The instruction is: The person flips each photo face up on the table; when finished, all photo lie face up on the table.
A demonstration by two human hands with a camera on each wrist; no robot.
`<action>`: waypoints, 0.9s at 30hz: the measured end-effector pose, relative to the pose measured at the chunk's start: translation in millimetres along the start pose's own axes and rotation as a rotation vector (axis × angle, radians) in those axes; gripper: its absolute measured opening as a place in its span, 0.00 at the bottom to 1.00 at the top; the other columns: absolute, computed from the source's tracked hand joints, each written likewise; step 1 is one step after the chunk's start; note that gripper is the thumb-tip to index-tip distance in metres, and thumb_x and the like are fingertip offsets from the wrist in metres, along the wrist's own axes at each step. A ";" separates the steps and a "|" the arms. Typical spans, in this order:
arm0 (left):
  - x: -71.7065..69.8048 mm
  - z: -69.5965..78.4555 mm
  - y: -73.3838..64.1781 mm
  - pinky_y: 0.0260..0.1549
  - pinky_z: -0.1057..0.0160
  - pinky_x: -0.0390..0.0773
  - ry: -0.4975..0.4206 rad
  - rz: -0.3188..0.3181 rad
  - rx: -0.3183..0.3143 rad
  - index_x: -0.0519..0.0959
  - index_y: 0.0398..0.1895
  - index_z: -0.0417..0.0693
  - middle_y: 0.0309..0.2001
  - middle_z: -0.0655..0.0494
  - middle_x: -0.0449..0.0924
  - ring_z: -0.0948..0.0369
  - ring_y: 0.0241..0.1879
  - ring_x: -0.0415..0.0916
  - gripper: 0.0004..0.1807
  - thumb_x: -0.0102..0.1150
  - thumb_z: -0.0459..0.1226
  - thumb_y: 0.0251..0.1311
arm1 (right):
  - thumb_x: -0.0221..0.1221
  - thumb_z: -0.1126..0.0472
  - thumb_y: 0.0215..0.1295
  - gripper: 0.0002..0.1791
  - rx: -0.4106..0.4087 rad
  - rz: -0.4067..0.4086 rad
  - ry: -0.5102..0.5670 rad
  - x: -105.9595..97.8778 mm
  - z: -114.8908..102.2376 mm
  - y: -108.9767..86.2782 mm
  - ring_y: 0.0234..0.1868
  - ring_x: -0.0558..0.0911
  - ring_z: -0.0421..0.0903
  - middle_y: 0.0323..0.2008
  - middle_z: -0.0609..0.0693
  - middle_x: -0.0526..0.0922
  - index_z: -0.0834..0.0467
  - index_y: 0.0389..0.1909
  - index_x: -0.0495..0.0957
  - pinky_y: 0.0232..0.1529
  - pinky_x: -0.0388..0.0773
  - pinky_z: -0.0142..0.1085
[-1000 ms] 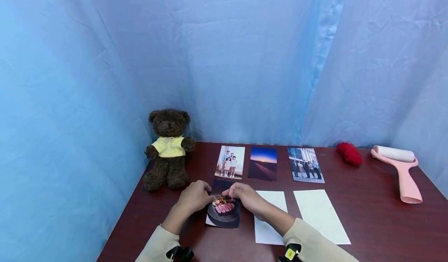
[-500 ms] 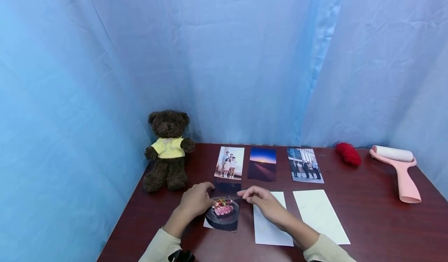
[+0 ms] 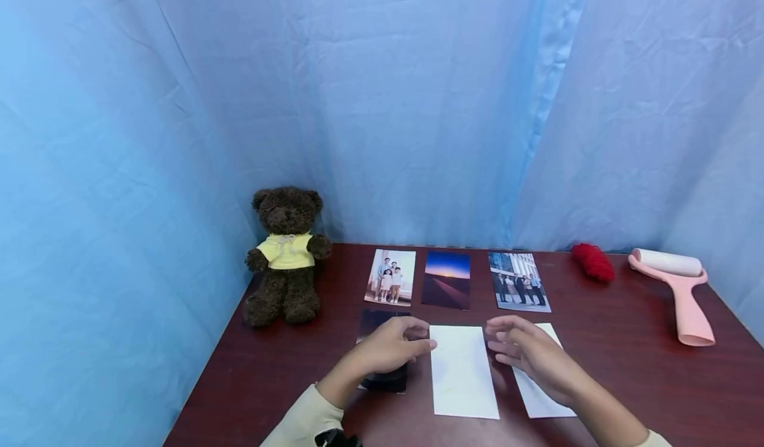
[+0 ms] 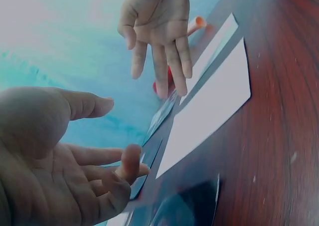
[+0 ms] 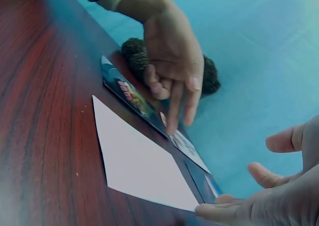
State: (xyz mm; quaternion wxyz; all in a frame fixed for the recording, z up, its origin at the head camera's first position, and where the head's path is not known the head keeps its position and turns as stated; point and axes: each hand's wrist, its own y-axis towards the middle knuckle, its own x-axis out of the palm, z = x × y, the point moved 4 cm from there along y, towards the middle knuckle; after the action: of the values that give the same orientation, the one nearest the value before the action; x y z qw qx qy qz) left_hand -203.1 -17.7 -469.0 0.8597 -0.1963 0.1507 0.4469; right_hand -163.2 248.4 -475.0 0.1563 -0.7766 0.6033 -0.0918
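Observation:
A blank white card (image 3: 463, 374) lies flat on the table between my two hands. My left hand (image 3: 390, 349) is at its left edge with thumb and fingers spread apart and nothing held. Beneath that hand, the dark photo of sliced meat on a plate (image 3: 382, 382) is largely covered in the head view; its food shows in the right wrist view. My right hand (image 3: 537, 357) stands off the card's right edge, fingers loosely extended and holding nothing. Partly under it lies a second white card (image 3: 544, 404).
Along the back lie a family photo (image 3: 390, 276), a sunset photo (image 3: 446, 281) and an office group photo (image 3: 519, 282). A brown teddy bear (image 3: 288, 255) sits at the left. Red yarn (image 3: 593, 262) and a pink-handled lint roller (image 3: 683, 294) lie right. Blue curtains (image 3: 382, 102) enclose the table.
Both hands have left the meat photo and moved right, the left hand letting go of its edge. They now stand on either side of the nearer white card.

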 end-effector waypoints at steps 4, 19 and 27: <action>10.1 2.1 0.0 0.60 0.50 0.82 0.042 -0.044 -0.034 0.77 0.69 0.36 0.65 0.40 0.83 0.54 0.32 0.88 0.31 0.66 0.47 0.71 | 0.42 0.51 0.87 0.28 0.034 -0.089 0.057 -9.4 7.1 -8.0 0.74 0.73 0.65 0.78 0.72 0.59 0.67 0.74 0.60 0.68 0.80 0.50; 24.4 12.4 2.4 0.61 0.55 0.81 0.254 -0.054 -0.035 0.82 0.66 0.44 0.63 0.51 0.85 0.58 0.59 0.83 0.29 0.66 0.52 0.69 | 0.39 0.51 0.85 0.30 0.075 -0.040 0.179 -8.5 15.2 6.4 0.70 0.81 0.53 0.80 0.71 0.61 0.65 0.77 0.53 0.61 0.78 0.40; 24.2 16.1 7.7 0.47 0.58 0.83 0.194 -0.060 -0.059 0.81 0.67 0.46 0.60 0.50 0.86 0.60 0.49 0.84 0.30 0.66 0.53 0.69 | 0.40 0.50 0.86 0.24 0.014 -0.105 0.258 -8.8 4.4 5.7 0.64 0.84 0.41 0.72 0.54 0.79 0.56 0.74 0.60 0.64 0.77 0.38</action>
State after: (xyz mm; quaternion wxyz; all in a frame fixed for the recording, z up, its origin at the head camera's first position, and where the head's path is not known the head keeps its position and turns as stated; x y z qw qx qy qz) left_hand -194.7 11.1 -467.0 0.8477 -0.2685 0.2142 0.4042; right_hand -169.1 256.2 -480.7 0.0779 -0.7880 0.5761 -0.2030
